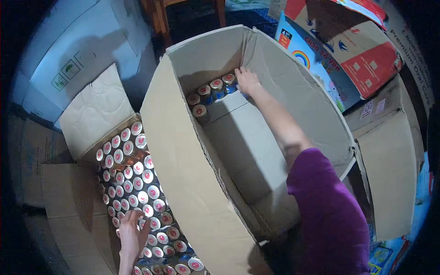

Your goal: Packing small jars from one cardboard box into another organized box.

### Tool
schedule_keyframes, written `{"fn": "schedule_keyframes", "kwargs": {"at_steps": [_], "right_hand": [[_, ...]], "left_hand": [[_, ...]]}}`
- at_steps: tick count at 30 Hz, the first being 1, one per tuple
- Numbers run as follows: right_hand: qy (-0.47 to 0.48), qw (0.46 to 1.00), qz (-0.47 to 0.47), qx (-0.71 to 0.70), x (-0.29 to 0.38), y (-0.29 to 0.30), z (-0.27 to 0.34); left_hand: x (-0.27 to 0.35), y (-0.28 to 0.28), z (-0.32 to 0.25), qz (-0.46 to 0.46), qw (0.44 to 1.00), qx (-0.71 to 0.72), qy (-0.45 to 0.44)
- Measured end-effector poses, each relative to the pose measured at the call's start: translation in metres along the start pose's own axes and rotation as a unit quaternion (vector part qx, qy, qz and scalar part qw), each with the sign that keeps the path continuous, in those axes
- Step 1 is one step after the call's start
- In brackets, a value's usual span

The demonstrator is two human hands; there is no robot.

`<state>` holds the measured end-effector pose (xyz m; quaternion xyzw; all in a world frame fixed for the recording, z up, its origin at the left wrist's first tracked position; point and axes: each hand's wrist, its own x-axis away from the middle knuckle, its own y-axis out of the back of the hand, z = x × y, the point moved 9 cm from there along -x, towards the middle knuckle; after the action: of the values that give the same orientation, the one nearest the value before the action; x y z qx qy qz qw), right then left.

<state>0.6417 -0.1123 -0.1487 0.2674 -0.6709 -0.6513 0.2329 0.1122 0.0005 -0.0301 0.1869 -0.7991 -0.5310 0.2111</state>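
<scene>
My right hand reaches into the far corner of a large cardboard box. Its fingers are around a small jar at the end of a row; only a bit of blue label shows beneath the hand. Beside it, several lidded glass jars stand upright along the far wall and the left corner. My left hand is over a second carton at the left, packed with jars whose pale lids bear a red mark. Thumb and fingers are apart around one lid; whether they grip it is unclear.
A long flap of the large box hangs over part of the jar carton. Another flap stands up behind that carton. Printed cartons crowd the right side, a white carton the left. Wooden furniture legs show at the back.
</scene>
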Motion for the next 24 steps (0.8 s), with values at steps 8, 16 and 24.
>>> {"fn": "schedule_keyframes", "kwargs": {"at_steps": [8, 16, 24], "right_hand": [[0.011, 0.997, -0.07, 0.037, 0.006, 0.003, 0.003], [0.034, 0.989, -0.144, 0.014, 0.029, 0.005, 0.0], [0.076, 0.97, -0.231, -0.011, 0.047, -0.001, 0.0]], "left_hand": [[-0.008, -0.013, 0.007, 0.002, 1.0, -0.012, -0.005], [-0.005, -0.014, 0.008, 0.012, 1.0, -0.009, -0.012], [0.005, -0.015, 0.0, 0.057, 0.997, -0.036, -0.028]]}}
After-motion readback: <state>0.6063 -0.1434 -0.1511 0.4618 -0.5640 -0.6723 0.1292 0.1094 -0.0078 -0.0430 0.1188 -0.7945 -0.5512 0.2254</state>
